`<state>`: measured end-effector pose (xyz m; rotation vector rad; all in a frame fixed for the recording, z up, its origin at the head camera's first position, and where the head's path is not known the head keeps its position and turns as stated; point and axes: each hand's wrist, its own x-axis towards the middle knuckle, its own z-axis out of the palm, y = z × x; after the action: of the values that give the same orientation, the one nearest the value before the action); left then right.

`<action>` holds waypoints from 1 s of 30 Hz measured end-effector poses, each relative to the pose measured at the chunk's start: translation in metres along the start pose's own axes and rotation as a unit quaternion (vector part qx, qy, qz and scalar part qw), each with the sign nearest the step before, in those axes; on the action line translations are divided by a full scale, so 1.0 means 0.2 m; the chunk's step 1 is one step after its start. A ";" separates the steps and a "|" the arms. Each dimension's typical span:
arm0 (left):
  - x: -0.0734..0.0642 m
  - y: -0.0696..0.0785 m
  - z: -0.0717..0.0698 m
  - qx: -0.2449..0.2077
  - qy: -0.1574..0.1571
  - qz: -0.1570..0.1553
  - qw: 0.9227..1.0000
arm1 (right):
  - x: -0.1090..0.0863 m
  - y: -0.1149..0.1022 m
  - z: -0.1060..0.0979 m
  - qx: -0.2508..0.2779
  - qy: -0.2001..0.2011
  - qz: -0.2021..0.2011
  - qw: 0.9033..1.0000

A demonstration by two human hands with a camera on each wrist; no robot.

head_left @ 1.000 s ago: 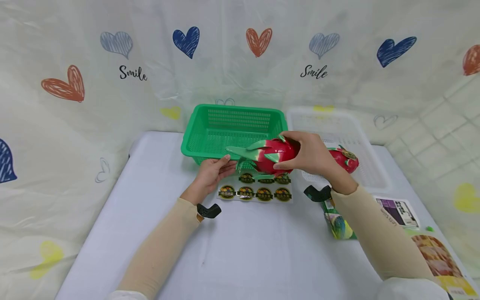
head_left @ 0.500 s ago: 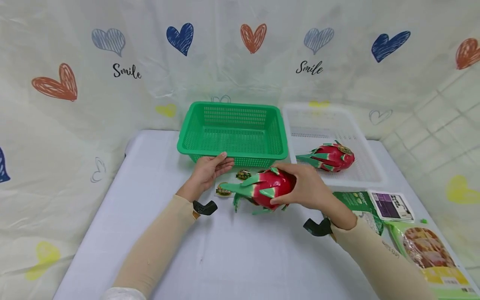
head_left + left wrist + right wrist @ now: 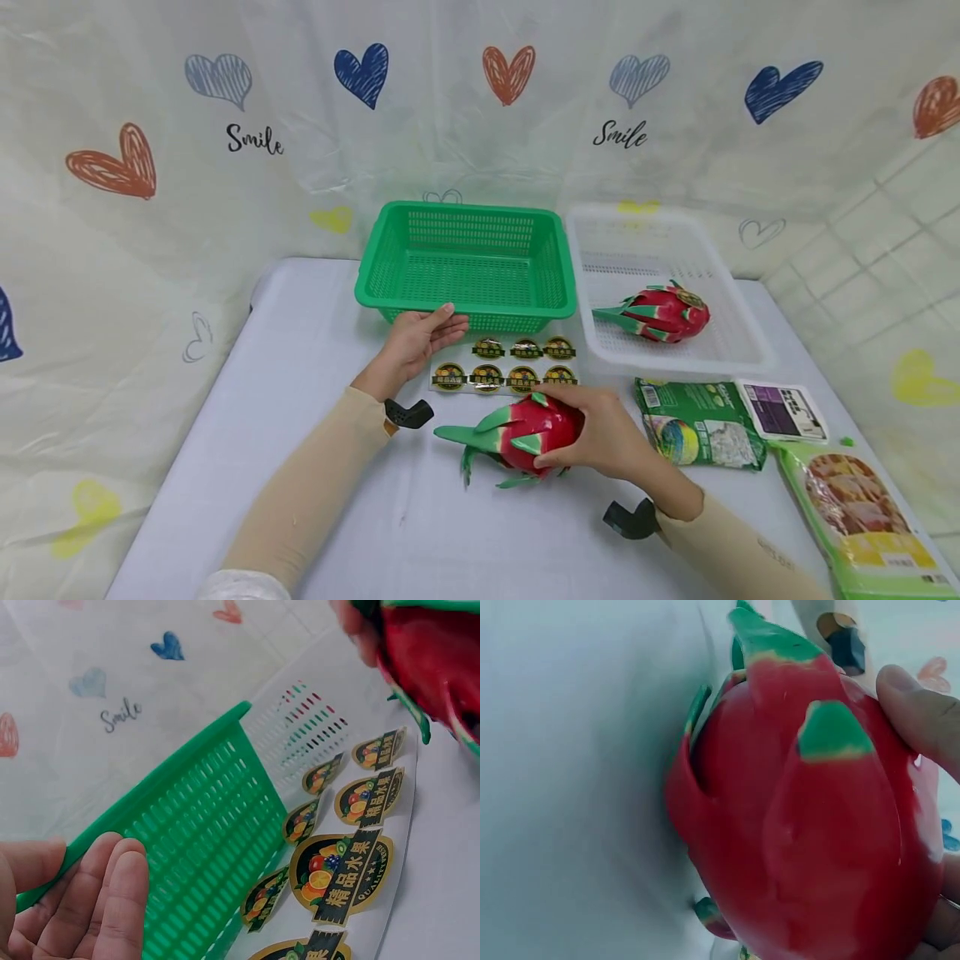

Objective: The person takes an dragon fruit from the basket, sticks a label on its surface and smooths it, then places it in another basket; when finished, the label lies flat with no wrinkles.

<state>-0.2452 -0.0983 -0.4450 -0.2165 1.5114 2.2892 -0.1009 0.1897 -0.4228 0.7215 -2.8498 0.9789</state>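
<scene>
My right hand (image 3: pixel 607 429) grips a red dragon fruit (image 3: pixel 543 433) with green leaf tips, low over the front middle of the table; in the right wrist view the fruit (image 3: pixel 817 825) fills much of the frame. My left hand (image 3: pixel 420 342) is at the front rim of a green plastic basket (image 3: pixel 465 310). In the left wrist view the rim passes between the thumb and fingers (image 3: pixel 120 900). A sheet of round black-and-gold stickers (image 3: pixel 504 365) lies between basket and fruit, its upper left spot bare. Another dragon fruit (image 3: pixel 663 315), bearing one such sticker, lies in the white basket (image 3: pixel 675 365).
To the right lie a green packet (image 3: pixel 701 425), a purple-and-white pack (image 3: pixel 783 410) and a large green-and-yellow food bag (image 3: pixel 862 517). A curtain printed with hearts (image 3: pixel 510 75) hangs behind both baskets.
My right hand has brought the dragon fruit from in front of the green basket toward me, uncovering the sticker sheet. The left hand stays at the basket rim.
</scene>
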 end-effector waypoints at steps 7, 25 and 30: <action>0.00 0.00 0.01 0.002 0.003 0.001 1.000 | -0.08 -0.05 0.02 -0.005 -0.003 0.002 1.000; 0.01 0.00 0.01 0.010 0.012 0.009 1.000 | -0.12 -0.09 0.10 -0.030 0.023 0.038 0.999; 0.01 -0.04 -0.02 0.120 0.005 0.058 0.991 | -0.13 -0.10 0.07 -0.022 0.019 0.047 0.998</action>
<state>-0.2435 -0.0980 -0.4546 -0.0743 1.8306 2.1674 -0.0668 0.1792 -0.4267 0.5641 -2.8857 0.9279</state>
